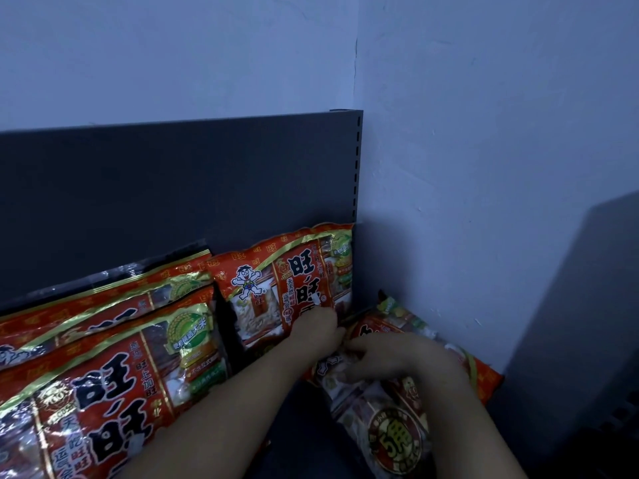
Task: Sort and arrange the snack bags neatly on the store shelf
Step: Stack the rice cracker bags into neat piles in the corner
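Observation:
Several red snack bags with gold trim fill a dark grey shelf [297,409]. One bag [276,281] stands upright against the back panel at the shelf's right end. Two more bags [114,382] lean at the left, one behind the other. A further bag [390,420] lies flat at the right front, partly past the upright one. My left hand [320,331] rests at the foot of the upright bag, touching the flat bag's top edge. My right hand [397,361] lies on the flat bag with fingers curled over its upper part.
The dark back panel [173,188] ends at a slotted upright post [356,167] on the right. A pale wall [484,167] meets the shelf in the corner. A dark grey object [587,323] stands at the far right.

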